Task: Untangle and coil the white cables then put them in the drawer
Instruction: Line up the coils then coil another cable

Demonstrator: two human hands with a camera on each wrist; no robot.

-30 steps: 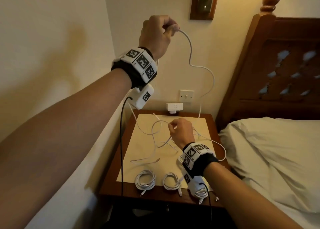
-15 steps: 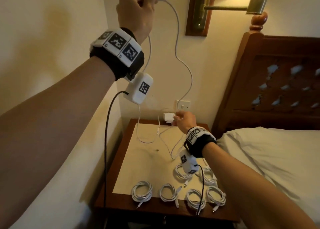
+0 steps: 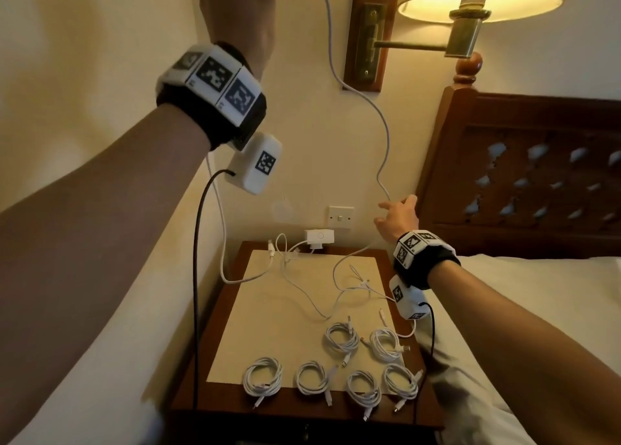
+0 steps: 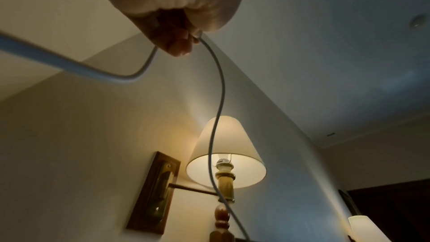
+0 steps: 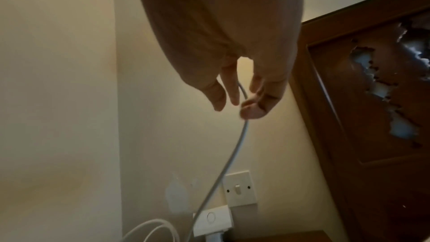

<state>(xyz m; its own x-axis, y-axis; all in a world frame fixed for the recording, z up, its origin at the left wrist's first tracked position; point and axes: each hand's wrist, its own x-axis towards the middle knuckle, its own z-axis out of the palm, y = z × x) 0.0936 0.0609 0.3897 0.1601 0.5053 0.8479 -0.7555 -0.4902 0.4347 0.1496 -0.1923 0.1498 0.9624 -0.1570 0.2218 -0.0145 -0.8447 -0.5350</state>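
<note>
I see bare paper (image 3: 268, 327) on the nightstand's left half, room enough to pass; six coiled cables (image 3: 341, 338) crowd its near and right side, loose cables (image 3: 302, 296) cross the far part, and the wall lamp (image 3: 480, 4) juts out above

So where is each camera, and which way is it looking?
Head: worn on the head, looking forward and down at the nightstand; both forearms, the raised left hand and the right hand show.
Left wrist: looks up past the left hand, which grips the white cable, at the ceiling and wall lamp.
Right wrist: looks along the right hand, pinching the cable, at the wall switch.
Shared: all three show the cable; head and left wrist show the lamp.
</note>
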